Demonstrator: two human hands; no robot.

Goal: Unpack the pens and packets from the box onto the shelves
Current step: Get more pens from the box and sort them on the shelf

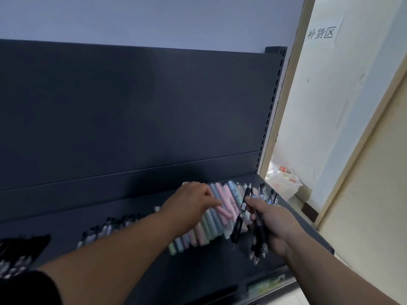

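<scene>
We see a dark, matte metal shelf carrying a slanted row of slim pastel pens, smooth cylinders in pink, green and blue (all blurred by motion). The left hand rests on the row's far end, fingers stretched across the barrels. Just right of the row, the right hand grips a bundle of glossy black pens, fingers curled round them.
</scene>
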